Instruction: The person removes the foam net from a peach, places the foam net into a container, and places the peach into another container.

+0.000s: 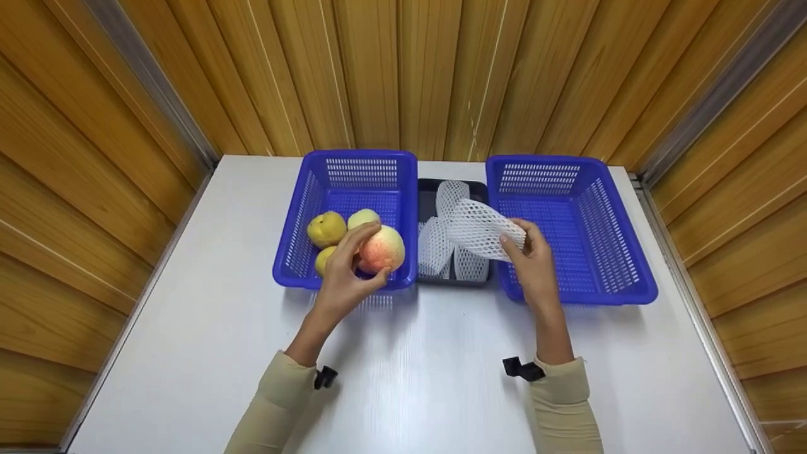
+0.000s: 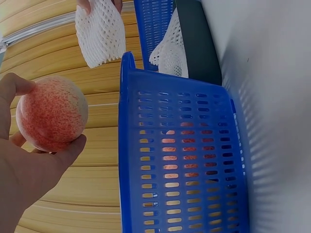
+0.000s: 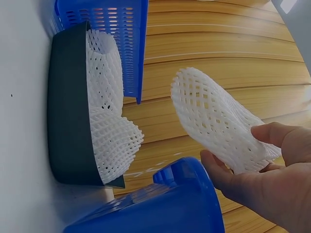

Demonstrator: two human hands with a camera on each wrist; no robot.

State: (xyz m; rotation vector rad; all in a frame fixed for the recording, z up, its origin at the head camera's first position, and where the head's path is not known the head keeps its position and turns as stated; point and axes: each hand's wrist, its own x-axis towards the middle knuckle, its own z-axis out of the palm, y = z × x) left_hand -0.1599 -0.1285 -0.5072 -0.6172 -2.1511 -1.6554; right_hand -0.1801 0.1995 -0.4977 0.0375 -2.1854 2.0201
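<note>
My left hand [image 1: 347,277] grips a red and yellow peach [image 1: 382,250] above the front of the left blue basket [image 1: 408,189]. In the left wrist view, thumb and fingers curl round the peach [image 2: 52,113], which is raised over the basket's rim. Yellow fruit [image 1: 326,229] and a paler one [image 1: 363,218] lie in that basket, partly hidden by the hand. My right hand [image 1: 536,265] pinches one end of a white foam fruit net [image 1: 482,230]. The net hangs over the dark tray, its far end open towards the peach; the right wrist view shows the same net [image 3: 218,121].
Between the baskets stands a black tray [image 1: 463,281] holding several more foam nets [image 1: 435,249]. A second blue basket [image 1: 640,277] is on the right, with no fruit visible inside. Wooden panels [image 1: 378,75] rise behind the white table [image 1: 429,378].
</note>
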